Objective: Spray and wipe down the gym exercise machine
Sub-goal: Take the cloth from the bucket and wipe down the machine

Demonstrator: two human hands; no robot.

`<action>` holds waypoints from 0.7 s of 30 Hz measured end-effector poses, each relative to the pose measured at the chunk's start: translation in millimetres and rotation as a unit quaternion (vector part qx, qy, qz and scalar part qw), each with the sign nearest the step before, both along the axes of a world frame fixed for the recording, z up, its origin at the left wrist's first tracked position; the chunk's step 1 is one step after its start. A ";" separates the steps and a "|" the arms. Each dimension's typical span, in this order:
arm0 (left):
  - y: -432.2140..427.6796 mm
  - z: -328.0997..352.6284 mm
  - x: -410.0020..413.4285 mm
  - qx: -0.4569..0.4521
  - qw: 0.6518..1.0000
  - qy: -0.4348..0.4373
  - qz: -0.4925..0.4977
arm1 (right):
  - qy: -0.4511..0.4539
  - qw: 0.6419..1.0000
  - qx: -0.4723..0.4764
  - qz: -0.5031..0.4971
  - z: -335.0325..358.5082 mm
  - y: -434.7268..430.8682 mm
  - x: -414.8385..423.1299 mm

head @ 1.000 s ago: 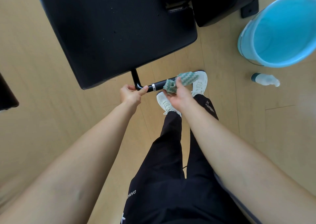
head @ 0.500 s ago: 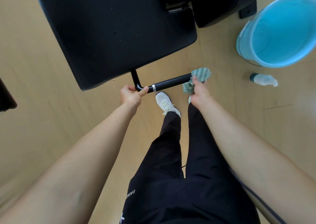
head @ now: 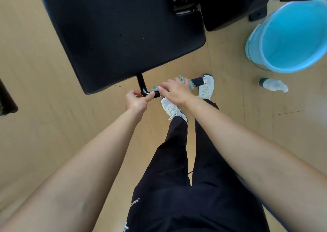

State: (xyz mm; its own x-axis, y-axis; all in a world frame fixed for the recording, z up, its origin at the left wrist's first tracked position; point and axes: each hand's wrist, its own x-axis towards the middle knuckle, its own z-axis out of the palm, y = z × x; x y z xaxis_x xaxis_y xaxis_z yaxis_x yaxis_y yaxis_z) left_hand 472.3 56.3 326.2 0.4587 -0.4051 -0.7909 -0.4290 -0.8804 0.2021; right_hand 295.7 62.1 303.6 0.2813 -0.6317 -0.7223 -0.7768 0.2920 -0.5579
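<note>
Green cloth (head: 190,84) wraps the black handle (head: 197,81) beneath the gripping right hand (head: 175,92) (left hand (head: 137,100) grasps the handle's bend).

Top ctr: black seat pad (head: 120,33) blocks.
Right: bucket (head: 254,42), spray bottle (head: 272,85) on floor.
Left: bare floor (head: 44,125), rm to pass.

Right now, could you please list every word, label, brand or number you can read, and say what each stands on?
"DAN", then a round letter, C or O, the rest lost in a fold: white print on the black trousers.
White mark lower on that leg: cut off, unreadable.
Clear spray bottle, light blue plastic bucket: no text shows.
</note>
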 end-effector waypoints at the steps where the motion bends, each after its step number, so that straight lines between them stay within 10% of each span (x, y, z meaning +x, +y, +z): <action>1: -0.2 -0.2 0.3 0.002 1.000 0.000 0.000 | -0.014 1.000 -0.008 0.013 2.8 1.7 5.0; 13: -2.8 8.8 -3.8 0.006 1.000 -0.002 0.006 | 0.106 0.990 -0.044 0.083 -16.3 17.6 -68.5; 21: -5.7 13.2 -6.7 0.015 1.000 0.003 0.008 | 0.026 0.991 -0.100 0.080 8.5 31.2 8.4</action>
State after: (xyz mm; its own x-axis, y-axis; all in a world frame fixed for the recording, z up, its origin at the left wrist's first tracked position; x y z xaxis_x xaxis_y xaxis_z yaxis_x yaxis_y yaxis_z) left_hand 465.6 50.6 339.4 0.4601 -0.3734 -0.8055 -0.4129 -0.8932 0.1782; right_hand 304.1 93.4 312.1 0.3550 -0.7143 -0.6031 -0.8337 0.0500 -0.5499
